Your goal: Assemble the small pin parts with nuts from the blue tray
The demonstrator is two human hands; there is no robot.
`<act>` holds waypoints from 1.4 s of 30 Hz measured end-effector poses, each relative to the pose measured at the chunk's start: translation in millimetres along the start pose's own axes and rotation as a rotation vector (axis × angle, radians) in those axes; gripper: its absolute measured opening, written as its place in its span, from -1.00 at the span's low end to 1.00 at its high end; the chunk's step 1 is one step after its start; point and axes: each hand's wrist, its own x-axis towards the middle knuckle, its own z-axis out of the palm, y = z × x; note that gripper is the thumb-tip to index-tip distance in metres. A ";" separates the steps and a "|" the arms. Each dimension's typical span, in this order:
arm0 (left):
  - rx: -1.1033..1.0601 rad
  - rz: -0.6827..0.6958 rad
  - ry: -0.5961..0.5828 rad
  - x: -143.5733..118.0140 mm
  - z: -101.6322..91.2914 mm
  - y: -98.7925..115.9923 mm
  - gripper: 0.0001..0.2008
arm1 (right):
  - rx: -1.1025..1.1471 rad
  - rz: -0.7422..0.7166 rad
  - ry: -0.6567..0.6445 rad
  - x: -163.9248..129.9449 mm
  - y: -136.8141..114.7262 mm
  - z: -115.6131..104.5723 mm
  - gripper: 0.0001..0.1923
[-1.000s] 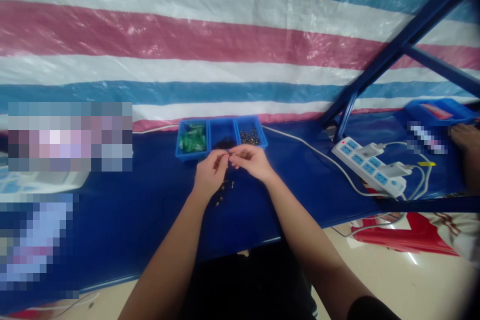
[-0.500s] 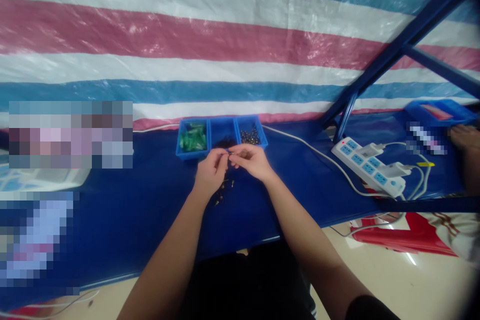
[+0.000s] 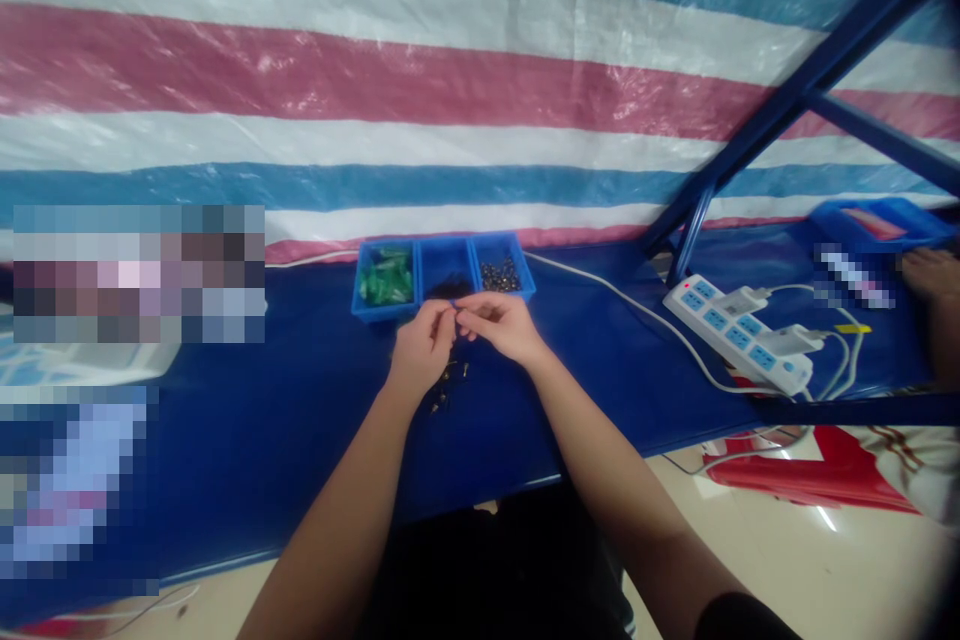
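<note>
My left hand and my right hand meet fingertip to fingertip above the blue table, pinching a tiny part between them that is too small to make out. Below the hands several small dark parts lie loose on the table. Just beyond the hands stands a blue tray with three compartments: green pieces on the left, dark pieces in the middle, small metal pieces on the right.
A white power strip with plugs and white cables lies to the right. Another person's hand rests at the far right by a blue bin. A blue metal frame slants overhead. A striped tarp hangs behind.
</note>
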 end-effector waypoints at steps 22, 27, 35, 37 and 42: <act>0.057 0.006 0.000 -0.3 0.1 1.0 -0.81 | -0.009 0.003 0.019 -0.2 2.3 2.1 -0.64; 0.068 0.018 -0.003 0.3 -1.6 4.4 -0.79 | 0.010 0.012 0.016 0.1 2.7 3.8 -0.65; 0.022 0.004 0.024 0.0 0.5 2.0 -0.79 | 0.023 -0.024 0.033 -0.2 0.1 5.3 -0.65; -0.011 0.005 0.039 -0.5 1.4 0.7 -0.81 | 0.024 -0.021 0.042 0.0 -0.6 4.9 -0.64; -0.021 0.034 0.071 -0.9 2.4 -0.2 -0.75 | 0.023 -0.014 0.070 0.9 -1.7 2.8 -0.62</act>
